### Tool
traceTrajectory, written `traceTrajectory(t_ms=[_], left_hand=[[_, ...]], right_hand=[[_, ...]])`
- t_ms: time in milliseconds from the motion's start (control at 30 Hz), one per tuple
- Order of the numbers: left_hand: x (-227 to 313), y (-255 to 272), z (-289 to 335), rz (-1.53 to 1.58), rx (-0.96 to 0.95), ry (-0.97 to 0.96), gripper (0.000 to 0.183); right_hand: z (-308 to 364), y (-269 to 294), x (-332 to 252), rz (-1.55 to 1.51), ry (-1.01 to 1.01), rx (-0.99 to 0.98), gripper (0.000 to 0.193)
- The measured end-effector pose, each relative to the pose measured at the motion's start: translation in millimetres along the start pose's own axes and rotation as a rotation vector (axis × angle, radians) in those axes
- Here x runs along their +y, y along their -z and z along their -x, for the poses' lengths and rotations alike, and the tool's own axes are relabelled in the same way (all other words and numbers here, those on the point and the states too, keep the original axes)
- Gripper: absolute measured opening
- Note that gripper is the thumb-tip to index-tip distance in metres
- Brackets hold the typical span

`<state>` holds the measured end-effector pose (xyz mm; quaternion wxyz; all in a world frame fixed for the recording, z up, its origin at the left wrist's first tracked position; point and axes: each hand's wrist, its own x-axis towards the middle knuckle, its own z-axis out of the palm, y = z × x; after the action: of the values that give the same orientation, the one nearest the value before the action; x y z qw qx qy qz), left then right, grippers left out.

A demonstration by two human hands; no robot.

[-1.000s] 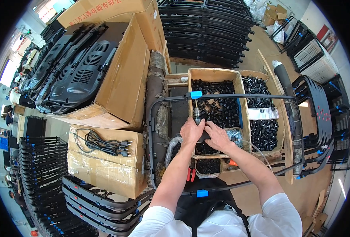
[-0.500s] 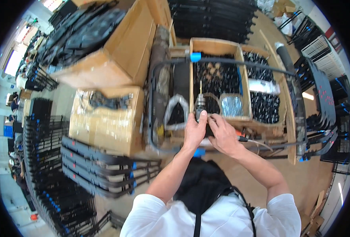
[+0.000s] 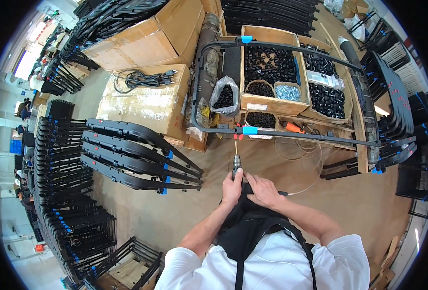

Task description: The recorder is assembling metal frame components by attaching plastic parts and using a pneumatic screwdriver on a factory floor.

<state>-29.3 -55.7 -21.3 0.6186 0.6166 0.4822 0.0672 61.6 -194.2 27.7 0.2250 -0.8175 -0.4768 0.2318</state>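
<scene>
An air drill [image 3: 237, 163] with a metal chuck and a thin brass-coloured bit is held in front of my body, bit pointing away from me. My left hand [image 3: 232, 189] is wrapped round its body just behind the chuck, thumb along the top. My right hand [image 3: 264, 192] grips the rear of it, and a hose runs off to the right from there. Beyond the bit's tip lies a black tubular frame [image 3: 301, 136] with blue pieces clipped on its near and far bars. The drill's handle is mostly hidden by my hands.
Inside the frame's outline are wooden boxes [image 3: 260, 104] of small black parts, a bag of black parts [image 3: 225, 96], silver screws [image 3: 287, 93] and an orange-handled tool [image 3: 294, 127]. A cable lies on a carton [image 3: 141, 104] at left. Stacked black frames [image 3: 127, 154] stand nearby.
The drill and both hands have drawn back toward my body, from over the boxes to the near side of the frame. The surroundings have shifted upward in view.
</scene>
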Motion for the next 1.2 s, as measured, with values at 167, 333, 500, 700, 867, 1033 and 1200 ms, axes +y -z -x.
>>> traceTrajectory(t_ms=[167,333,500,700,867,1033,1200], left_hand=[[22,-1,-14,-0.077,-0.072,-0.074,0.054],[27,3,-24,-0.017,-0.070,-0.077,0.055],[39,8,-25,-0.064,-0.095,-0.077,0.057],[34,10,-38,-0.132,-0.109,-0.085,0.059],[35,5,-41,-0.122,-0.109,-0.103,0.059],[36,3,-45,-0.152,-0.095,-0.121,0.059],[41,1,-49,-0.133,-0.113,-0.114,0.061]], right_hand=[[-8,3,-2,0.025,-0.076,0.050,0.084],[-19,4,-7,0.037,-0.071,0.075,0.082],[-22,-5,-3,-0.006,-0.090,0.082,0.083],[-29,-2,-10,-0.034,-0.159,0.074,0.087],[-31,3,-8,0.007,-0.176,0.051,0.091],[-34,11,-10,0.005,-0.182,0.033,0.091],[-37,11,-8,0.010,-0.174,0.024,0.078]])
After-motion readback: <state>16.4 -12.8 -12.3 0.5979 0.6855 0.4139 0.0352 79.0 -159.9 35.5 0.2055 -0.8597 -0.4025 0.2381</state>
